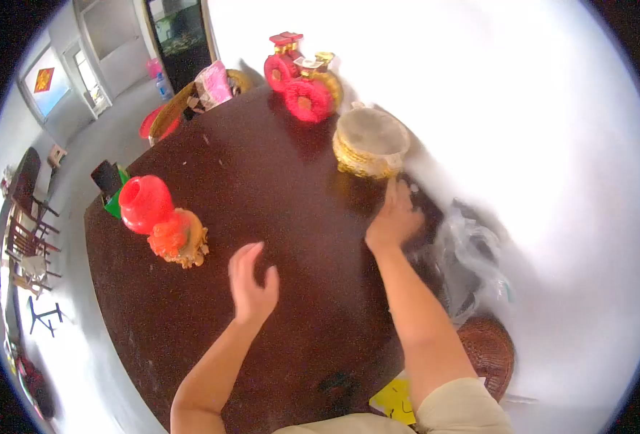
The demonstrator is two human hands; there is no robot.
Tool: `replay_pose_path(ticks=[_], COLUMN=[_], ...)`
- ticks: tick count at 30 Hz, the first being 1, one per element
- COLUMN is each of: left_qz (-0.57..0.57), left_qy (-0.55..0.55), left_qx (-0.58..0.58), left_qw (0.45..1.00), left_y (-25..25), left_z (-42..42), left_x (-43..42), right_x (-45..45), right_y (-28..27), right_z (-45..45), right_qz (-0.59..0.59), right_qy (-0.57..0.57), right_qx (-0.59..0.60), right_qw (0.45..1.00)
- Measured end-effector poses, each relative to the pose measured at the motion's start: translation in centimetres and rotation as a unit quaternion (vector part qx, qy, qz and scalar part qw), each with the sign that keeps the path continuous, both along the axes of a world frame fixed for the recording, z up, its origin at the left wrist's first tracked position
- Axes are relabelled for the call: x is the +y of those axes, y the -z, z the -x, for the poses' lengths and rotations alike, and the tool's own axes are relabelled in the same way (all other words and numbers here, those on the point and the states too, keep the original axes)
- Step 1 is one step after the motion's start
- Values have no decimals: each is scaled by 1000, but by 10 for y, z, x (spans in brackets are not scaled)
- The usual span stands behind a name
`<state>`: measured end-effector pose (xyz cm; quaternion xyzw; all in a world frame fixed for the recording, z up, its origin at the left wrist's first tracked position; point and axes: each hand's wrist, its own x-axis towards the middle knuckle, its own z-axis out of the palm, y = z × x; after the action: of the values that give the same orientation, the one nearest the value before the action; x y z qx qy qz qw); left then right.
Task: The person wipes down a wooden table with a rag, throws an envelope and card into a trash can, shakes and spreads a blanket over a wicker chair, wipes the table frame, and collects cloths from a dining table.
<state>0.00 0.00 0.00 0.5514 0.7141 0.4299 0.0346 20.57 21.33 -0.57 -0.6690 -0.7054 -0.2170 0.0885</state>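
Observation:
Over the dark brown table (291, 340), my left hand (253, 286) is open, thumb and fingers apart, holding nothing. My right hand (394, 219) reaches up at the right side of the table, its fingertips close to the lower edge of a round gold container (370, 137) with a pale top. Whether they touch it cannot be made out, and its fingers are partly blurred. To the left of my left hand, an orange and gold ornament (179, 237) stands against a red rounded vase (146, 202).
Red and gold ornaments (308, 99) stand at the table's back by the white wall. Clear plastic wrapping (468, 253) lies at the right edge, above a brown woven item (490, 354). A green box (113, 205) is at the left; a yellow sheet (394, 400) is near my body.

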Motion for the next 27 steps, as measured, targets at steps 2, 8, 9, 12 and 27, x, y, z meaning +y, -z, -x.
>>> replay_pose_path(ticks=[2, 8, 9, 12, 27], left_qz=[24, 111, 99, 56, 110], left_qy=[52, 60, 46, 69, 55], left_qx=[-221, -673, -694, -730, -680], left_qw=[974, 729, 712, 677, 723], left_y=[-5, -61, -63, -53, -51], left_z=[-15, -77, -81, -85, -3], left_x=[60, 218, 234, 266, 167], right_x=[-7, 0, -1, -4, 0], right_y=[-11, -11, -9, -18, -5], right_z=[9, -10, -11, -8, -10], right_qz=[-27, 17, 9, 20, -9], right_qy=[-21, -20, -26, -18, -46], right_qx=[55, 205, 229, 269, 164], right_qw=[998, 978, 973, 963, 985])
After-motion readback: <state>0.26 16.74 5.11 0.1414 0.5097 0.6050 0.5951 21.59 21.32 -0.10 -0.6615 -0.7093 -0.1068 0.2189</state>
